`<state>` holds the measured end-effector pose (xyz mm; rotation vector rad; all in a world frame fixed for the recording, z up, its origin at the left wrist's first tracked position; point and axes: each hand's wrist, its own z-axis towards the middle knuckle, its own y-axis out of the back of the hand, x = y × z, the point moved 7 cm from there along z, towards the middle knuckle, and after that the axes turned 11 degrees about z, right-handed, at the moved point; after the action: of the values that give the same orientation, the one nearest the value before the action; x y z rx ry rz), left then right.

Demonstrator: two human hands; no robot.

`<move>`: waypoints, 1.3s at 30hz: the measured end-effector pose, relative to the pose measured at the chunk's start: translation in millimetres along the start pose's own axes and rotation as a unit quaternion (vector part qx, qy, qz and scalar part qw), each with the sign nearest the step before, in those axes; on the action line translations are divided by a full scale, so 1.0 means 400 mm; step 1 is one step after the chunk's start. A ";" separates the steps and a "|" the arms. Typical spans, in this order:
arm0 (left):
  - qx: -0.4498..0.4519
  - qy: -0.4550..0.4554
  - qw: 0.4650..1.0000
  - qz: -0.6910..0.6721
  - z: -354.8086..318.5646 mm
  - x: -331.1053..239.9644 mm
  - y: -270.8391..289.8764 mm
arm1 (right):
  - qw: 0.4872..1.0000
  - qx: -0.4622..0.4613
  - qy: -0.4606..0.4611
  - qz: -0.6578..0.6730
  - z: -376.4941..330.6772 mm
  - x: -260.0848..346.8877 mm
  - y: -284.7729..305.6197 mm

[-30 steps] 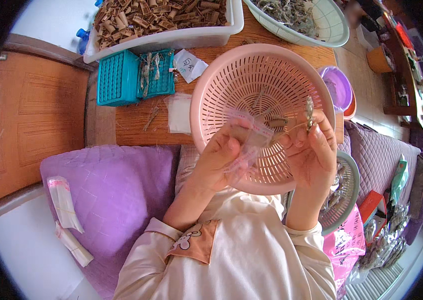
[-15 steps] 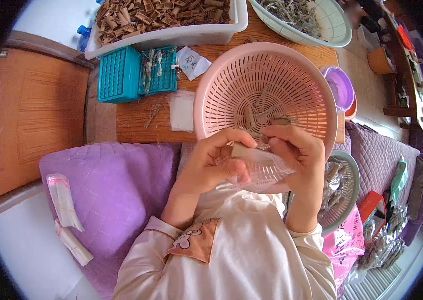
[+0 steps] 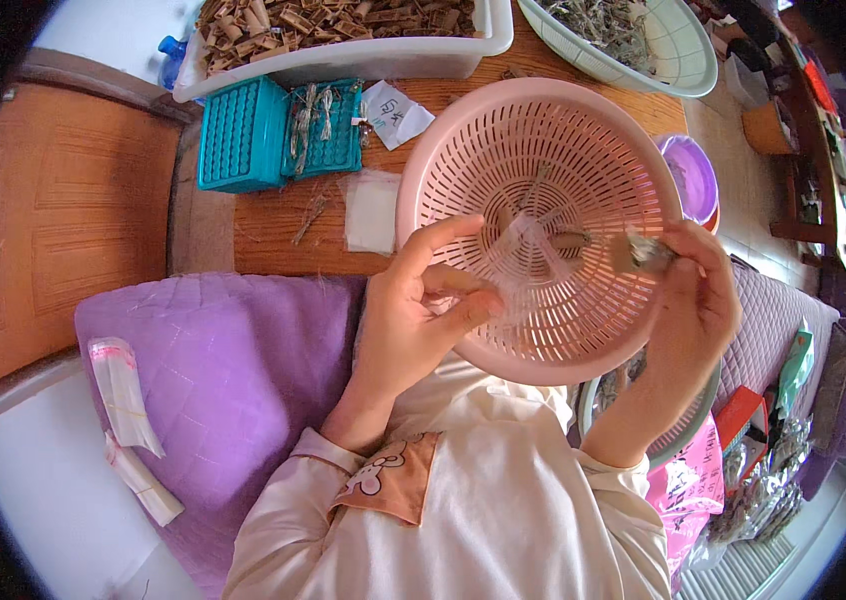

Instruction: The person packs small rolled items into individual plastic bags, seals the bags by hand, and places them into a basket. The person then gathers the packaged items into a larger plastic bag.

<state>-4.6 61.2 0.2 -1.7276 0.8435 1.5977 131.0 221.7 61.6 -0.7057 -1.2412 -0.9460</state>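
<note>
The right hand [image 3: 698,290] is grasping a small silvery-brown bundle [image 3: 651,252] between thumb and fingers, holding it over the right side of a pink colander [image 3: 583,125]. The bundle is blurring, so its exact make-up is not showing. The left hand [image 3: 413,310] is hovering over the colander's near left side, its thumb and index finger standing apart. A crumpled clear bag [image 3: 523,255] is showing just beyond those fingertips, over the middle of the colander; I cannot tell whether the left hand is gripping it or only sitting beside it. The bundle and the bag are staying well apart from each other. Inside the colander, a brown piece [image 3: 571,240] and a thin twig [image 3: 541,180] are lying on the slotted bottom.

Past the colander, a wooden table [image 3: 263,230] is carrying a white tub [image 3: 393,62] full of brown chips [image 3: 313,25], and a pale green basket [image 3: 681,70] is holding grey stalks [image 3: 598,35]. To the left, a teal box [image 3: 243,130] is standing next to a teal tray [image 3: 338,155], near a marked white paper [image 3: 393,115]. A purple bucket [image 3: 693,175] is standing just beside the colander's far right rim. On the left, a purple cushion [image 3: 233,370] is supporting two banded packs of clear sleeves [image 3: 123,390], while a pink bag [image 3: 688,490] is resting below the right forearm
</note>
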 end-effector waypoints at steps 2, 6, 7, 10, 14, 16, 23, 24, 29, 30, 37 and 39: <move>-0.046 -0.013 0.994 0.098 0.003 0.000 0.008 | 0.985 0.031 0.151 -0.077 -0.007 0.081 0.001; -0.046 0.005 0.983 0.180 0.000 -0.020 0.005 | 0.964 0.104 0.182 -0.162 -0.027 0.175 -0.070; -0.051 -0.027 0.975 0.216 -0.001 -0.034 0.002 | 0.958 0.141 0.184 -0.169 -0.030 0.184 -0.094; -0.045 -0.063 0.961 0.266 -0.006 -0.057 -0.002 | 0.946 0.176 0.190 -0.197 -0.025 0.195 -0.133; -0.027 -0.064 0.953 0.296 -0.011 -0.078 -0.012 | 0.936 0.177 0.161 -0.258 -0.003 0.180 -0.142; -0.033 -0.091 0.944 0.317 -0.008 -0.097 -0.016 | 0.930 0.188 0.162 -0.270 0.003 0.174 -0.148; -0.032 -0.091 0.938 0.333 -0.004 -0.102 -0.019 | 0.926 0.295 0.091 -0.216 0.023 0.129 -0.185; -0.028 -0.091 0.939 0.331 -0.001 -0.106 -0.023 | 0.927 0.293 0.089 -0.218 0.031 0.132 -0.181; 0.011 -0.066 0.961 0.269 0.014 -0.086 -0.031 | 0.902 0.383 0.121 -0.159 0.034 0.132 -0.214; 0.013 -0.066 0.961 0.268 0.019 -0.074 -0.034 | 0.902 0.381 0.120 -0.160 0.038 0.130 -0.213; 0.023 -0.016 0.999 0.037 0.015 -0.002 -0.050 | 0.883 0.392 0.116 -0.229 0.034 0.097 -0.230; 0.008 -0.022 0.999 0.033 0.019 -0.002 -0.055 | 0.870 0.407 0.132 -0.245 0.028 0.097 -0.237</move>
<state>8.5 80.4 1.1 -1.6634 0.8987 1.6601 43.6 180.1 97.4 0.4183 -1.4365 -0.7713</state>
